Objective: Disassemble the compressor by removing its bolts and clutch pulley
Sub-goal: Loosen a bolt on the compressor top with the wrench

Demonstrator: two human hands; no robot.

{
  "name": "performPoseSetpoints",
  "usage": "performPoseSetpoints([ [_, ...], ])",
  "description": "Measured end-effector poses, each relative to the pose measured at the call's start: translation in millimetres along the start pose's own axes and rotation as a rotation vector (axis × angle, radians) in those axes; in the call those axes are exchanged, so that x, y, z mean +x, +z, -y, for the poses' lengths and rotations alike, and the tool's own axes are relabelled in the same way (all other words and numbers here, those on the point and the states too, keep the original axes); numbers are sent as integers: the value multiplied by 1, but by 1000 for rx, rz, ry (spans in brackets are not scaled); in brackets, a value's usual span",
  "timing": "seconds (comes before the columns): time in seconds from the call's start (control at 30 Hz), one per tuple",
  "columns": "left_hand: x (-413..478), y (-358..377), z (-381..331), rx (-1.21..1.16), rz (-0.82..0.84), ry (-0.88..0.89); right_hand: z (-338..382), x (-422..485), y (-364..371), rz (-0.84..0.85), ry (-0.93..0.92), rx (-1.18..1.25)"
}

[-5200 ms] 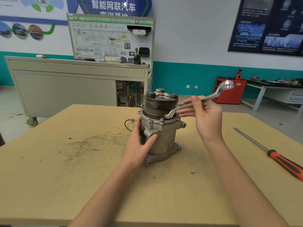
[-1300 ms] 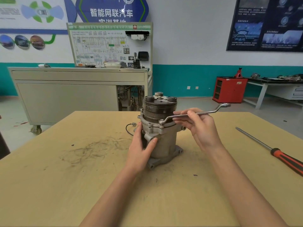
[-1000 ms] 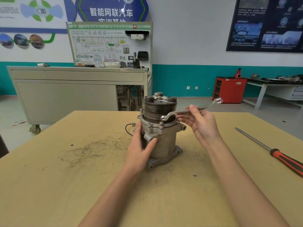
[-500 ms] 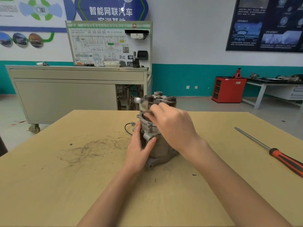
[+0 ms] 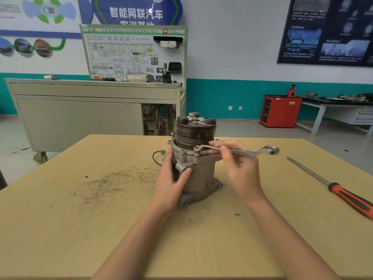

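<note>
Mid-table [image 5: 101, 219]: one compressor [image 5: 198, 174], upright, one clutch pulley [image 5: 194, 134] on top. Gripping its left side with the left hand [image 5: 171, 182], thumb forward. Pinching one wrench [image 5: 248, 152] mid-shaft with the right hand [image 5: 240, 168], ring end at the flange. One screwdriver [image 5: 331, 186] well right of the compressor.

One compressor [image 5: 198, 174] on one tabletop [image 5: 101, 219]. One clutch pulley [image 5: 194, 133] atop it, with three round bosses [image 5: 210, 120] on its face. One ring wrench [image 5: 248, 152]. One screwdriver [image 5: 343, 194], orange and black at the handle. Two hands: one left hand [image 5: 169, 184], one right hand [image 5: 242, 172]. Farther back, one red cabinet [image 5: 279, 111], one grey wheeled cabinet [image 5: 80, 120], one dark wall poster [image 5: 327, 31].
</note>
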State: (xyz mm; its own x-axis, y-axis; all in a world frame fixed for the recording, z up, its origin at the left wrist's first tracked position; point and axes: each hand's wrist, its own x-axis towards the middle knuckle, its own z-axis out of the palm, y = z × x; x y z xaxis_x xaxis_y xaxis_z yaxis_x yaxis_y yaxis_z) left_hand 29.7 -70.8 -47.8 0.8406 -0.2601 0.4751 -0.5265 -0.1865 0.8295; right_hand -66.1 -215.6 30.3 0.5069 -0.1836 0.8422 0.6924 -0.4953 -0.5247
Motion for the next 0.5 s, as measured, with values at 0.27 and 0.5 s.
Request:
performPoseSetpoints([
  [0.27,-1,0,0,-11,3,6,-42,38,-25,91,688,656],
  [0.5,0,-1,0,0,17,1,-27,40,-18,-147,472,549],
])
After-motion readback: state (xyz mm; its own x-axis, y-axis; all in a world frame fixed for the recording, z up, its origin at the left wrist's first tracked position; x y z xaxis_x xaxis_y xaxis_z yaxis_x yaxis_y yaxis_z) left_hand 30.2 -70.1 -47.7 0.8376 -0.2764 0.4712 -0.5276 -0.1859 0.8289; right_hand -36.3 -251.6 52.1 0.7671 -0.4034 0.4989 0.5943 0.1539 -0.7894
